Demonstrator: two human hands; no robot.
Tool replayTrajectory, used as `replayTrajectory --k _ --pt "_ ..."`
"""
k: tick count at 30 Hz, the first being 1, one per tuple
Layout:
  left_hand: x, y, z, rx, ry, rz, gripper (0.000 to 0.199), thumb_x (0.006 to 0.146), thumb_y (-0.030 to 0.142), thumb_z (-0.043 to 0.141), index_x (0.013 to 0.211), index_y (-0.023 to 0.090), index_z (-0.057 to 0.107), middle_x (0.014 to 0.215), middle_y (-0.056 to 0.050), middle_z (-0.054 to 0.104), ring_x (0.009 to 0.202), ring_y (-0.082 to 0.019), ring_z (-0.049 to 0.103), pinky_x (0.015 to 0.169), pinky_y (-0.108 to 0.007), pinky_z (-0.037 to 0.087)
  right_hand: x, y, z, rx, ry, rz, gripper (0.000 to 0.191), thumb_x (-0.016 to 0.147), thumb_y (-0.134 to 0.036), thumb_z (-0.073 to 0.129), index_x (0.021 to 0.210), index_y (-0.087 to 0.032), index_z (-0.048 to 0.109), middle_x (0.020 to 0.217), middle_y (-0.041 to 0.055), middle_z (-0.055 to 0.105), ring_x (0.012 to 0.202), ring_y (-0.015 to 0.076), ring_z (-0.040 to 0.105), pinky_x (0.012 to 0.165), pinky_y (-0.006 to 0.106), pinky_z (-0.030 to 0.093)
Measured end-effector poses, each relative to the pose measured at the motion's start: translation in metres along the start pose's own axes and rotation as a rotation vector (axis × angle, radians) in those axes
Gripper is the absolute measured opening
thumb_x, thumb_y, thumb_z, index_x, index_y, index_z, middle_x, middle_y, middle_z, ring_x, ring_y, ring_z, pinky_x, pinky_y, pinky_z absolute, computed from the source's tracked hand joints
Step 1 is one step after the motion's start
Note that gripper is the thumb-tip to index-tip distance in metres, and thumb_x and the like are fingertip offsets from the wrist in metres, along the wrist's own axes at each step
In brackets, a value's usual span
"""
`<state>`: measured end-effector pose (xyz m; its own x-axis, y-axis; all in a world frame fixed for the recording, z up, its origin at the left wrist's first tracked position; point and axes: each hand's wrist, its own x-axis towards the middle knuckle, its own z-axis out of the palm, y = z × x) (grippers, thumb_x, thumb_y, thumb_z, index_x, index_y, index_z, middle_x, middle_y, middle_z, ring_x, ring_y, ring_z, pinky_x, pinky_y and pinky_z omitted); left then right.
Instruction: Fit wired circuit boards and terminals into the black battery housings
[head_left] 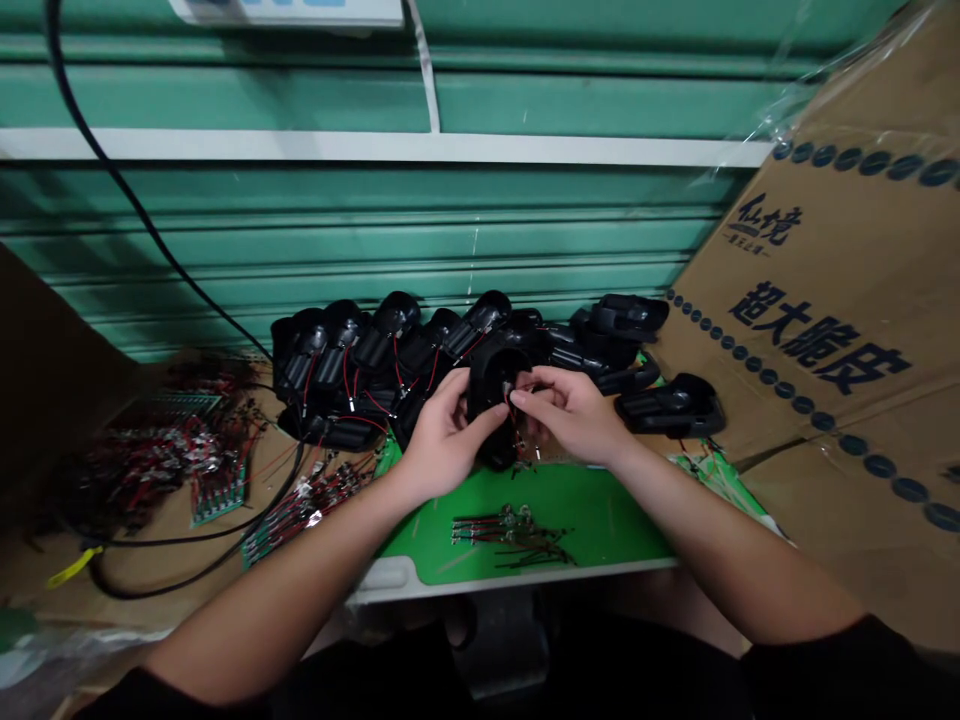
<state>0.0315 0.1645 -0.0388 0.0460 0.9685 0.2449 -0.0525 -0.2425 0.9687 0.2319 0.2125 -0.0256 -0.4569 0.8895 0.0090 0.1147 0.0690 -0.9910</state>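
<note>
My left hand (pixel 450 435) holds a black plastic housing (pixel 491 385) upright from its left side, with thin red wires (pixel 517 430) hanging from it. My right hand (pixel 570 412) pinches something small at the housing's opening, mostly hidden by my fingertips; it looks like a wire end. Behind my hands lies a heap of several similar black housings (pixel 375 350) with red leads. Below them, several small wired metal parts (pixel 510 530) rest on a green work mat (pixel 600 520).
Strips of green circuit boards with red wires (pixel 217 490) lie on a tan surface at the left, crossed by a black cable (pixel 202 540). Large printed cardboard sheets (pixel 825 330) lean at the right against a green metal shutter (pixel 375 230).
</note>
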Motion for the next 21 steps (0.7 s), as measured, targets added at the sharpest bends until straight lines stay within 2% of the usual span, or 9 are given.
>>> replayTrajectory --k 3,7,13,18,21 --pt "0.0049 0.0048 -0.0015 -0.1 0.106 -0.055 0.053 0.08 0.044 0.091 0.117 0.012 0.07 0.108 -0.005 0.072 0.094 -0.013 0.066 0.089 -0.026 0.056 -0.0037 -0.0075 -0.0033 -0.108 0.005 -0.07 0.054 0.085 -0.061 0.081 0.099 -0.01 0.069 0.075 0.0028 0.062 0.06 0.0064 0.055 0.054 0.017 0.04" --pt "0.0067 0.0076 0.0004 -0.115 0.179 -0.057 0.053 0.076 0.045 0.093 0.11 0.011 0.068 0.099 -0.003 0.074 0.089 -0.012 0.067 0.084 -0.025 0.058 -0.0075 -0.0094 -0.0034 -0.15 -0.078 -0.094 0.047 0.083 -0.052 0.086 0.093 -0.009 0.072 0.067 0.001 0.057 0.055 0.0043 0.047 0.051 0.016 0.032" --pt "0.0043 0.0035 0.0028 -0.096 0.134 -0.007 0.052 0.082 0.042 0.09 0.118 0.013 0.067 0.108 -0.004 0.075 0.098 -0.013 0.069 0.092 -0.025 0.059 -0.0082 -0.0054 0.0007 -0.144 -0.113 -0.058 0.042 0.081 -0.047 0.088 0.087 -0.009 0.072 0.063 -0.0001 0.056 0.051 0.0042 0.047 0.047 0.015 0.033" --pt "0.0045 0.0017 0.002 -0.083 0.122 -0.014 0.053 0.085 0.043 0.088 0.123 0.014 0.066 0.113 -0.006 0.075 0.102 -0.015 0.068 0.096 -0.027 0.059 -0.0078 -0.0095 -0.0042 0.027 -0.203 0.103 0.057 0.077 -0.059 0.092 0.094 -0.011 0.066 0.06 -0.0012 0.058 0.048 0.0053 0.048 0.043 0.015 0.036" --pt "0.0035 0.0037 0.001 -0.091 0.104 -0.04 0.052 0.086 0.042 0.085 0.124 0.015 0.064 0.114 -0.006 0.074 0.103 -0.016 0.068 0.096 -0.029 0.058 -0.0075 -0.0108 -0.008 0.116 -0.258 0.139 0.061 0.082 -0.065 0.089 0.097 -0.014 0.06 0.054 -0.0032 0.055 0.043 0.0054 0.045 0.041 0.014 0.034"
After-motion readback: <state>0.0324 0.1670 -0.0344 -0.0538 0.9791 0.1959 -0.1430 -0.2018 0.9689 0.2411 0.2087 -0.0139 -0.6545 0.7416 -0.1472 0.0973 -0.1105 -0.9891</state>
